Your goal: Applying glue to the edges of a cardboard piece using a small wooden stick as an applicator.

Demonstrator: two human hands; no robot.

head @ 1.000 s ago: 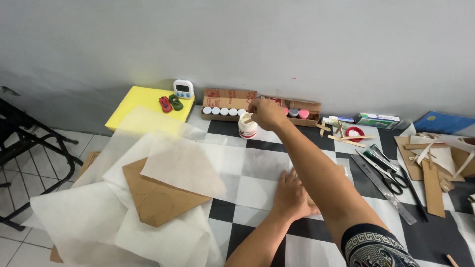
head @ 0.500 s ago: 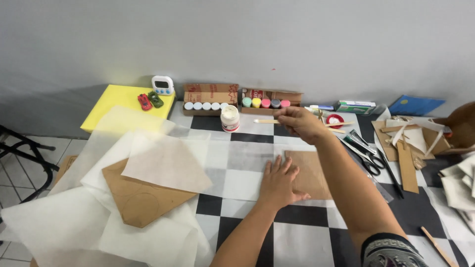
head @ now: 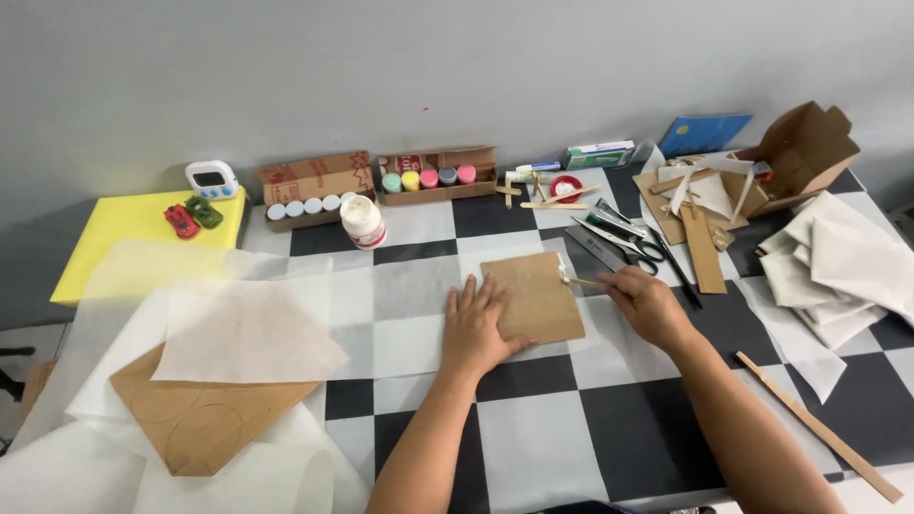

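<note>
Glue shows only at the top right corner of the flat brown cardboard rectangle (head: 533,297), pinned by the open left hand (head: 479,326) while the right hand (head: 650,305) grips a thin wooden stick (head: 583,281) there, the rest bare.

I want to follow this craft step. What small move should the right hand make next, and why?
Probably draw the stick along the cardboard piece edge: the right hand holds its white-smeared tip there, while the left hand presses the cardboard flat.

Lit brightly and evenly from above | cast only faint, soft shadows | showed no glare | stayed sharp throughout | bowed slightly at edges
</note>
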